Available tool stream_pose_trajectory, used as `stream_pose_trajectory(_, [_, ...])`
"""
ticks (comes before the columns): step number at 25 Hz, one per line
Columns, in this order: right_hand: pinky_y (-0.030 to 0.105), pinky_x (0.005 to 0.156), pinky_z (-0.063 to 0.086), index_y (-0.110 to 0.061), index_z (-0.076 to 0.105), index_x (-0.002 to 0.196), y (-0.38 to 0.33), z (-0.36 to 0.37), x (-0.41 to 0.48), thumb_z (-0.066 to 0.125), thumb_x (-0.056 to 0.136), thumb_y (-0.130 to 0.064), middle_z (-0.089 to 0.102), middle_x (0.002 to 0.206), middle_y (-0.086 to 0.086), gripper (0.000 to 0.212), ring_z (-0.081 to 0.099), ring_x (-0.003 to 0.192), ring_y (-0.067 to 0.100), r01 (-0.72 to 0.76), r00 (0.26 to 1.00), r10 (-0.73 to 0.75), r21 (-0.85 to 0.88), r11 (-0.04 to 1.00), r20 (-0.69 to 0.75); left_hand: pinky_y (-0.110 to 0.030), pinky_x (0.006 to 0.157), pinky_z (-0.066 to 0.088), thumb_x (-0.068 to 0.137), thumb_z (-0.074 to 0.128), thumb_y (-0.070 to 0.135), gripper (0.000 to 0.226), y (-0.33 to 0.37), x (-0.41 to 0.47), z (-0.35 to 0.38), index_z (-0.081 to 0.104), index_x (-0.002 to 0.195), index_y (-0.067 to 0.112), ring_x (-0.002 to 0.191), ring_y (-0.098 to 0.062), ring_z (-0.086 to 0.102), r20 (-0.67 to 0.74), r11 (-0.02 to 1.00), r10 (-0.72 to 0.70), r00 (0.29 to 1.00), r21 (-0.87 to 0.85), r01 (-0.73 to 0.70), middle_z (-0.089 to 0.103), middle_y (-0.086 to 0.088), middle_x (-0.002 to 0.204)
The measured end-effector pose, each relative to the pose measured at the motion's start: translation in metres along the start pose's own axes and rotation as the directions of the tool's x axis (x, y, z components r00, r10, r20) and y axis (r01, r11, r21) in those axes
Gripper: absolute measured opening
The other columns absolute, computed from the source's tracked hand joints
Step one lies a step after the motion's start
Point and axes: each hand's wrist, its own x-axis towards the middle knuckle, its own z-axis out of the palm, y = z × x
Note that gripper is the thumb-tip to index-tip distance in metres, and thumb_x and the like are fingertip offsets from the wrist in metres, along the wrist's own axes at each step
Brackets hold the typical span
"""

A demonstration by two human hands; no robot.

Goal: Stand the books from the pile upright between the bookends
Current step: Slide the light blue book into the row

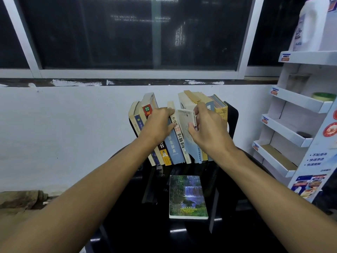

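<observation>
In the head view, a row of books (173, 148) is seen standing on the dark worktop (127, 225), close to the wall. The row is set between two black bookends. The right bookend (233, 114) is seen well, but only a small bit of the left bookend (132, 126) is shown. The books are tipped apart like a fan, with a gap in the middle. The left books (148, 106) are held by the left hand (158, 126). Its fingers are bent over their tops and its thumb is pressed on a blue spine, so this grip is closed on them. A thin pale book (187, 125) is held upright in the gap by the right hand (209, 130). That grip is closed on it, with the thumb on the cover. A waterfall book (187, 196) is seen lying flat on the worktop, in front of the row. A white rack (295, 99) is seen at the right.
</observation>
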Motion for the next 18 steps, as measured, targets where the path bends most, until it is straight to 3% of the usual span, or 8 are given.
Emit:
stream_pose_trajectory(2, [0.015, 0.05, 0.027, -0.008, 0.051, 0.109, 0.003, 0.005, -0.001, 0.061, 0.097, -0.017, 0.054, 0.081, 0.0, 0.018, 0.052, 0.068, 0.019, -0.006, 0.999, 0.006, 0.015, 1.0, -0.032, -0.04, 0.097, 0.055, 0.089, 0.075, 0.015, 0.037, 0.001, -0.001, -0.001, 0.068, 0.125, 0.01, 0.113, -0.023, 0.066, -0.001, 1.0, -0.006, 1.0, 0.0, 0.006, 0.072, -0.009, 0.121])
stream_pose_trajectory(5, [0.028, 0.054, 0.034, -0.007, 0.05, 0.108, 0.008, 0.012, -0.003, 0.061, 0.097, -0.015, 0.052, 0.082, 0.0, 0.018, 0.054, 0.067, 0.021, 0.022, 0.999, -0.021, 0.02, 1.0, -0.042, -0.041, 0.098, 0.055, 0.089, 0.076, 0.015, 0.037, 0.002, -0.001, -0.001, 0.067, 0.125, 0.008, 0.114, -0.024, 0.065, -0.002, 1.0, -0.004, 1.0, 0.008, 0.004, 0.071, -0.01, 0.122])
stream_pose_trajectory(11, [0.031, 0.056, 0.037, -0.009, 0.048, 0.106, 0.009, 0.016, 0.003, 0.06, 0.097, -0.014, 0.052, 0.083, 0.001, 0.017, 0.053, 0.066, 0.023, 0.073, 0.994, -0.072, 0.003, 0.997, -0.086, -0.044, 0.092, 0.057, 0.089, 0.076, 0.017, 0.029, 0.0, -0.001, 0.001, 0.07, 0.117, 0.011, 0.107, -0.024, 0.067, -0.001, 1.0, -0.003, 1.0, 0.02, 0.003, 0.073, -0.008, 0.114])
stream_pose_trajectory(15, [0.047, 0.055, 0.05, -0.006, 0.048, 0.105, 0.014, 0.032, 0.004, 0.062, 0.097, -0.014, 0.052, 0.083, 0.004, 0.018, 0.055, 0.065, 0.026, 0.081, 0.987, -0.066, 0.094, 0.992, -0.147, -0.044, 0.09, 0.057, 0.088, 0.076, 0.018, 0.026, -0.001, -0.001, 0.002, 0.07, 0.113, 0.013, 0.104, -0.023, 0.067, -0.001, 1.0, -0.005, 1.0, 0.02, 0.005, 0.074, -0.005, 0.109])
stream_pose_trajectory(18, [0.047, 0.055, 0.055, -0.004, 0.052, 0.111, 0.023, 0.05, -0.003, 0.064, 0.096, -0.013, 0.06, 0.087, 0.008, 0.021, 0.062, 0.067, 0.026, 0.086, 0.979, -0.062, 0.118, 0.989, -0.196, -0.044, 0.093, 0.056, 0.088, 0.076, 0.019, 0.03, 0.0, -0.001, 0.001, 0.07, 0.116, 0.011, 0.107, -0.024, 0.067, -0.004, 1.0, -0.01, 1.0, 0.026, 0.01, 0.073, -0.007, 0.112])
